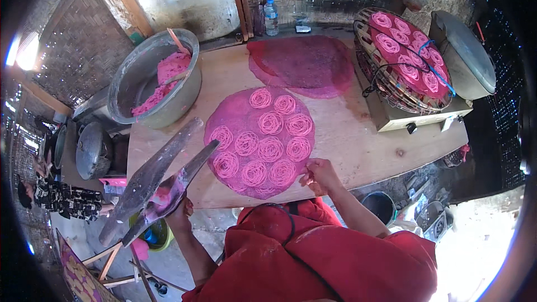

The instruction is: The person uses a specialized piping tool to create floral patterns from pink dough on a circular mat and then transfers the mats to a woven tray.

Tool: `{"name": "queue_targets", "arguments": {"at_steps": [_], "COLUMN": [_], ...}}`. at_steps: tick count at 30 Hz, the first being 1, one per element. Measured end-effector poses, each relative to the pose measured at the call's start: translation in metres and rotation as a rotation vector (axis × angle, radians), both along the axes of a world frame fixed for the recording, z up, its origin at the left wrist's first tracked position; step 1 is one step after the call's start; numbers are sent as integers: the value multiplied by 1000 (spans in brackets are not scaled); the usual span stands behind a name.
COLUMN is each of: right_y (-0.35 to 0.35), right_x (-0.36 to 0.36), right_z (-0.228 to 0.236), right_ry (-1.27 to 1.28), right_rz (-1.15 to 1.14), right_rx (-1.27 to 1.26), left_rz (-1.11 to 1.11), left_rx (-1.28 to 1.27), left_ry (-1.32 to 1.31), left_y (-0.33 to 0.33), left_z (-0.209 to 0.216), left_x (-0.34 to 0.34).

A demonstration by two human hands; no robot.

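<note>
My left hand (pixel 180 212) is curled against the underside of a long wooden hand press (pixel 187 170), which partly hides its fingers. The press has two dark arms, spread apart, with pink dough smeared between them. On the table before me lies a round pink mesh mat (pixel 229 111) bearing several coiled nests of pink noodle strands (pixel 271 149). My right hand (pixel 321 176) is at the mat's near right edge, its thumb and fingers pinched together there.
A large metal basin (pixel 193 81) with pink dough stands at the table's left. Behind the mat lie dark pink mesh sheets (pixel 302 61). At right, stacked round racks (pixel 366 39) carry more nests above a stove (pixel 397 120). A water bottle (pixel 271 17) stands at the back; another person (pixel 67 196) is at far left.
</note>
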State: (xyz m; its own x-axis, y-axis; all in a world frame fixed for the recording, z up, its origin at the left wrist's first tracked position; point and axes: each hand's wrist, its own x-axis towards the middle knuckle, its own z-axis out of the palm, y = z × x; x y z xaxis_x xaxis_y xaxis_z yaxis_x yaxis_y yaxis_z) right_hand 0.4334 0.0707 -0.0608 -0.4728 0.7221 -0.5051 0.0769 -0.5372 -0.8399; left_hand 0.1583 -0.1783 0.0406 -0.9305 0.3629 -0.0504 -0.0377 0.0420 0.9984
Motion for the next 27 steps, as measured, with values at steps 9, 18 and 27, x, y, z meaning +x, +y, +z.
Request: {"name": "queue_targets", "arguments": {"at_steps": [9,18,27], "right_y": [0,56,116], "right_x": [-3,27,69], "right_z": [1,-27,50], "right_ry": [-78,-335,-591], "right_rz": [121,188,612], "right_rx": [30,465,486], "left_rz": [31,-21,-215], "left_rx": [-50,-59,-183], "left_ry": [56,52,63], "left_y": [-2,9,6], "left_z": [5,8,2], "left_x": [0,-6,-8]}}
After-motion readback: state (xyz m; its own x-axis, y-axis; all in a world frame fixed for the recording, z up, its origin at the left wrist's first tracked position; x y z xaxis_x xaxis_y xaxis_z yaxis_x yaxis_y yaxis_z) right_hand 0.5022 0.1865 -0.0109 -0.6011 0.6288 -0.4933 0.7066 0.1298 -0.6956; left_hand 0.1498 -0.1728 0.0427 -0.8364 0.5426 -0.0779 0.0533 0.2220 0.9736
